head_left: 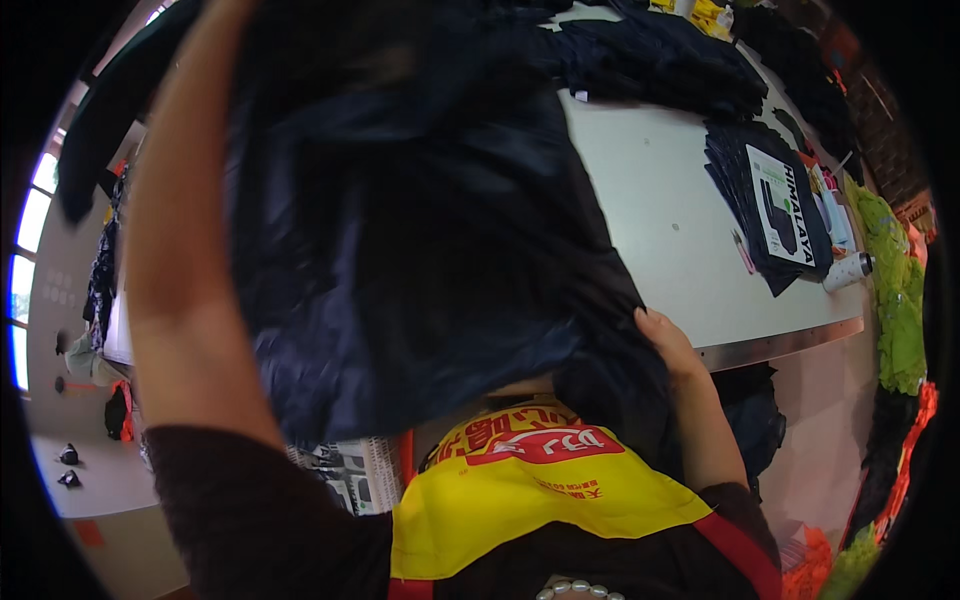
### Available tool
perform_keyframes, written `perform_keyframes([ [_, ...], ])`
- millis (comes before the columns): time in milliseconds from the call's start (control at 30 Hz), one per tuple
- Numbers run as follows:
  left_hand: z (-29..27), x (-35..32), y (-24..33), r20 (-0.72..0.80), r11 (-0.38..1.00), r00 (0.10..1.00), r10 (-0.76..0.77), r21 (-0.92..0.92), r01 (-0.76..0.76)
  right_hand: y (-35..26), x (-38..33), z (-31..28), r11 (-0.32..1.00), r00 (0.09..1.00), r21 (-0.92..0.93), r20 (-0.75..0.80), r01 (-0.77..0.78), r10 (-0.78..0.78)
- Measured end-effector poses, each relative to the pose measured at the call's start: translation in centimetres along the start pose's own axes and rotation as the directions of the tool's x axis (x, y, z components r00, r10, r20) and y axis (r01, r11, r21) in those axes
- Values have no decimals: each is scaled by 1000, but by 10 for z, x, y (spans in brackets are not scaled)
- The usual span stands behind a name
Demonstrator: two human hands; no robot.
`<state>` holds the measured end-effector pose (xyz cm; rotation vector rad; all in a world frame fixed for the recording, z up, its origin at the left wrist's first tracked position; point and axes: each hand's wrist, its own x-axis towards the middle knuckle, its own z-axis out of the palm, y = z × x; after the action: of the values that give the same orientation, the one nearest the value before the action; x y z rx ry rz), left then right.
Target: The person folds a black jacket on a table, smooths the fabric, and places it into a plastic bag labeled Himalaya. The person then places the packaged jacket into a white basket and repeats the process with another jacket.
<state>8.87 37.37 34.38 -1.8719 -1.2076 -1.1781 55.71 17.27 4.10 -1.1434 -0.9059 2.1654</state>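
Observation:
A large dark navy garment or cloth (430,240) hangs spread in front of me and covers the middle of the head view. My right hand (668,345) is closed on its lower right edge, thumb on top. My left forearm (180,230) reaches up along the cloth's left side and runs out at the top edge, so the left hand is out of sight. The cloth's lower end hangs over the table's near side, just above my yellow apron (560,490). Its upper part is dark and blurred, and its exact kind is unclear.
Right of the cloth lies a white table (640,180) with a metal front edge. On it are folded dark garments (660,65), a stack of dark printed bags (735,190) and a white cylinder (848,272). Lime-green cloth (900,300) hangs at the far right.

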Motion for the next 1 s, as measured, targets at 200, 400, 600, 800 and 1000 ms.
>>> perform_keyframes([
  [200,106,-303,127,585,958,802,-118,-146,247,60,46,-144,729,859,-680,-417,-80,-296],
  [400,21,-508,155,581,670,336,-742,628,396,85,45,-131,214,778,-973,-201,-89,-595],
  [600,-35,-537,177,508,601,326,-798,624,500,91,3,-179,299,879,-913,-368,-278,-304],
  [800,-109,-543,170,102,376,418,-903,659,652,2,38,-135,25,711,-978,-169,-209,-683],
  [1000,-157,-567,187,352,-199,-251,-902,177,964,-42,204,-93,-201,878,-974,5,-104,-478],
])
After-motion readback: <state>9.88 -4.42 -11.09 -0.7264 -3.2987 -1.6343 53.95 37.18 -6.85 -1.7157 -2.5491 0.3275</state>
